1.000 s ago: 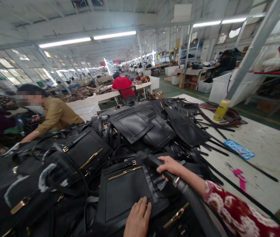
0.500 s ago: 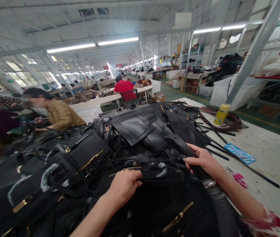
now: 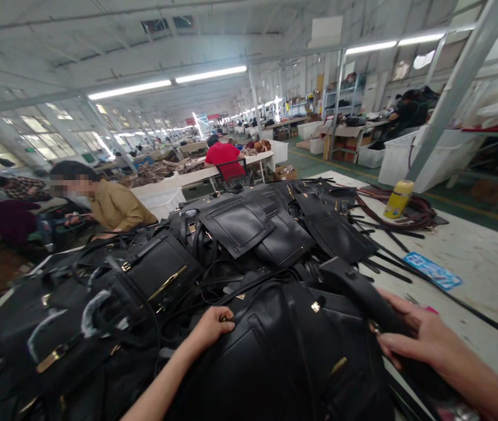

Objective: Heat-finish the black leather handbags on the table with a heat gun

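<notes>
A black leather bag [image 3: 275, 345] with gold fittings lies nearest to me, at the bottom middle. My left hand [image 3: 211, 326] is closed at the bag's upper left edge, its fingertips pinching the black material. On the right my right hand [image 3: 419, 333] wraps round a black nozzle [image 3: 354, 286], whose flat end points up and left over the bag's right side. Its hose runs down to the lower right. Behind the bag is a heap of black bags and flat pocketed pieces [image 3: 238, 225], and on the left another bag [image 3: 156, 272] with a gold zip.
On the pale table [image 3: 494, 263] at the right are a yellow can [image 3: 398, 200], coiled brown straps [image 3: 369, 202], a blue card [image 3: 433, 270], black straps and pink-handled scissors partly hidden by my hand. People sit at tables beyond; one in tan [image 3: 120, 204] is at the left.
The near bag has turned and spread, so its smooth front panel shows. My right hand and the nozzle have moved right and down. My left hand has shifted slightly left.
</notes>
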`<act>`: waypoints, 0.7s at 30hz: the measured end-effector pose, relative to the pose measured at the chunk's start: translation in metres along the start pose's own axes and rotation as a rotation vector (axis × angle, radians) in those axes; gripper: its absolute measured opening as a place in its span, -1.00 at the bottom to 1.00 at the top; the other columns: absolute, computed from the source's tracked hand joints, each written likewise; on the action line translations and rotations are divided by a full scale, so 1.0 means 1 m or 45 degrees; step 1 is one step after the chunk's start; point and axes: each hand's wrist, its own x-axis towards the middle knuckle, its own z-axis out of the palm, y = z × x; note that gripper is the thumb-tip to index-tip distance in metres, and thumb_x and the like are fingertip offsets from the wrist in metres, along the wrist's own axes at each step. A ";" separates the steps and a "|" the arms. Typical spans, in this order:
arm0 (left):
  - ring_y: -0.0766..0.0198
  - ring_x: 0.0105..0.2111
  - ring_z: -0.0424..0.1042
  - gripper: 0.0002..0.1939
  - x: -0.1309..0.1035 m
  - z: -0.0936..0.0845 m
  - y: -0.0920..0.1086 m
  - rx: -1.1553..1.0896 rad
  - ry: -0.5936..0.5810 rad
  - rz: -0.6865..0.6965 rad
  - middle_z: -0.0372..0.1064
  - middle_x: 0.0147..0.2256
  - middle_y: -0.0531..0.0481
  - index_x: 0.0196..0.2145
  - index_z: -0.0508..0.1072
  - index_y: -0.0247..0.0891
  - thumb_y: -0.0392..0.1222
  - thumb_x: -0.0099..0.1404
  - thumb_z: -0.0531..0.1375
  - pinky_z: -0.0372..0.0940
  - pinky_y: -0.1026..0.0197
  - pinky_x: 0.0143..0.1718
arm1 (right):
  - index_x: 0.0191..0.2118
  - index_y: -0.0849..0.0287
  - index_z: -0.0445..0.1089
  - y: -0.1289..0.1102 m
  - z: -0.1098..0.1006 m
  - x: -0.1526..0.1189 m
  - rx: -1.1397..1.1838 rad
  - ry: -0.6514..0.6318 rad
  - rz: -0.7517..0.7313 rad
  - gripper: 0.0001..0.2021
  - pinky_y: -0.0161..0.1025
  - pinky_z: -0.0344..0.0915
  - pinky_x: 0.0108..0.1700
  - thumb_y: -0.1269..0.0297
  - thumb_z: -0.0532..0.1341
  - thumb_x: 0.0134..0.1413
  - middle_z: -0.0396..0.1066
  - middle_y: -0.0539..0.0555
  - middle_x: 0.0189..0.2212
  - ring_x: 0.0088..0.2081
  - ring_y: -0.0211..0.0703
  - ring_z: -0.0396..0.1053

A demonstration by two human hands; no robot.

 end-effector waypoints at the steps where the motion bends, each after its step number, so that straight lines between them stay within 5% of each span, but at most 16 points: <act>1: 0.37 -0.58 0.17 -0.90 0.001 0.009 -0.018 -0.001 0.023 0.002 0.20 -0.65 0.16 -0.61 0.34 -0.32 -0.24 -0.18 0.17 0.08 0.30 -0.48 | 0.17 0.21 -0.15 0.004 0.011 0.000 0.028 -0.093 0.026 -0.21 -0.35 0.26 -0.56 0.34 0.22 -0.22 0.35 0.00 -0.43 -0.57 -0.26 0.25; 4: 0.30 -0.46 0.26 -0.81 -0.003 0.020 -0.045 -0.006 0.075 0.036 0.31 -0.53 0.10 -0.45 0.39 -0.30 -0.24 -0.11 0.11 0.13 0.26 -0.37 | 0.16 0.17 -0.07 0.013 0.048 0.002 0.063 -0.368 0.112 -0.22 -0.43 0.22 -0.63 0.44 0.18 -0.30 0.35 -0.02 -0.43 -0.62 -0.35 0.22; 9: 0.26 -0.38 0.31 -0.76 -0.003 0.015 -0.052 0.034 0.097 0.084 0.37 -0.46 0.07 -0.39 0.42 -0.31 -0.30 -0.08 0.06 0.15 0.24 -0.28 | 0.08 0.16 0.08 0.033 0.098 0.019 0.015 -0.661 0.385 -0.27 -0.51 0.18 -0.71 0.53 0.15 -0.39 0.36 -0.01 -0.39 -0.69 -0.42 0.24; 12: 0.27 -0.39 0.33 -0.76 -0.002 0.020 -0.054 0.078 0.107 0.097 0.38 -0.46 0.08 -0.40 0.42 -0.29 -0.32 -0.06 0.05 0.16 0.25 -0.28 | 0.06 0.16 0.09 0.048 0.123 0.049 -0.019 -0.733 0.353 -0.31 -0.47 0.21 -0.74 0.48 0.18 -0.36 0.38 0.00 -0.45 -0.71 -0.37 0.25; 17: 0.24 -0.36 0.36 -0.77 -0.003 0.027 -0.051 0.239 0.204 0.041 0.41 -0.44 0.09 -0.40 0.43 -0.22 -0.26 -0.13 0.18 0.17 0.28 -0.31 | 0.01 0.24 0.14 0.047 0.156 0.107 -0.080 -0.665 0.166 -0.40 -0.44 0.22 -0.73 0.44 0.17 -0.30 0.31 -0.08 -0.64 -0.73 -0.33 0.24; 21: 0.20 -0.30 0.36 -0.77 0.007 0.012 -0.045 0.387 0.383 -0.056 0.42 -0.40 0.07 -0.39 0.43 -0.16 -0.24 -0.11 0.21 0.16 0.27 -0.30 | 0.09 0.14 0.04 0.028 0.143 0.106 -0.079 -0.541 0.042 -0.35 -0.47 0.22 -0.69 0.43 0.16 -0.25 0.30 -0.09 -0.54 -0.70 -0.40 0.22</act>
